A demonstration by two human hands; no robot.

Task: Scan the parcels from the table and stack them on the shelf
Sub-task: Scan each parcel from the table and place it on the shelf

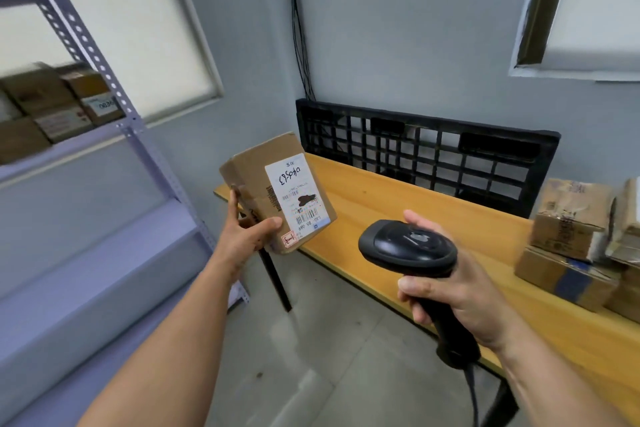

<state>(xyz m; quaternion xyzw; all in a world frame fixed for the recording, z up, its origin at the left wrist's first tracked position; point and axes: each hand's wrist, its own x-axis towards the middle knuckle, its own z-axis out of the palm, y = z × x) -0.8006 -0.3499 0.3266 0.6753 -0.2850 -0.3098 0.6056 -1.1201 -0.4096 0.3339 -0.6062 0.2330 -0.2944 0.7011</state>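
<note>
Parcel (263, 191) is being gripped by the left hand (247, 236) above the bench (381, 218) end, label up; scanner (408, 246) is being clasped by the right hand (457, 291) just beside it.

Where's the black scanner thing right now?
In the head view the scanner is right of centre, gripped by the right hand over the table edge, right of the parcel the left hand holds.

matt brown cardboard parcel (266, 184) with a smooth white paper label (297, 197); glossy black plastic scanner (408, 248); smooth varnished wooden table (398, 218); painted perforated metal shelf (104, 80).
</note>
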